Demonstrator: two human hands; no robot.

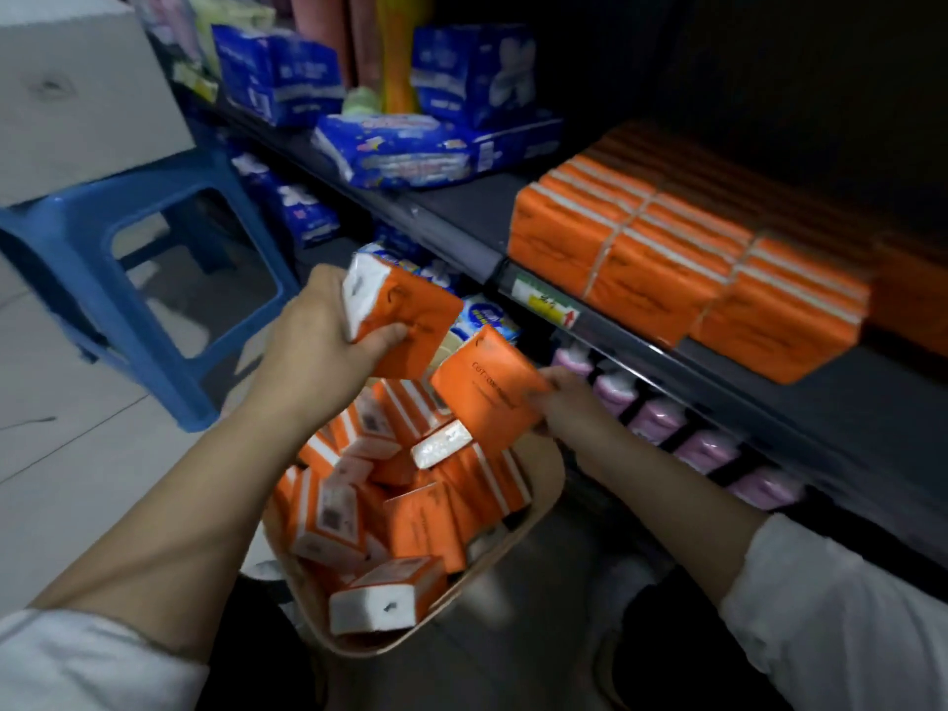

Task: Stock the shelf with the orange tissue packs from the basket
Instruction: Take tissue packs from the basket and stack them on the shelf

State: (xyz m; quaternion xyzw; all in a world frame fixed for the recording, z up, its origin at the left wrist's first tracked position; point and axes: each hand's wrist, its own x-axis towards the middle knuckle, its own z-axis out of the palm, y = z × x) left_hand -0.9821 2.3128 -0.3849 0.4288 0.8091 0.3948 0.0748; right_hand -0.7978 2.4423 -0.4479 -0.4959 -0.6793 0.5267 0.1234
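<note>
A tan basket (pixel 541 497) below me holds several orange tissue packs (pixel 426 526) in a loose heap. My left hand (pixel 313 336) is shut on one orange pack (pixel 405 315), held above the basket's far end. My right hand (pixel 569 402) grips a second orange pack (pixel 487 387) just over the heap, tilted. On the dark shelf (pixel 461 207) to the upper right, rows of orange packs (pixel 682 264) are stacked up to the front edge.
Blue wrapped packs (pixel 410 146) lie on the same shelf to the left of the orange rows. Pink packs (pixel 662 418) line the shelf below. A blue plastic stool (pixel 154 279) with a white box (pixel 77 94) on it stands at the left.
</note>
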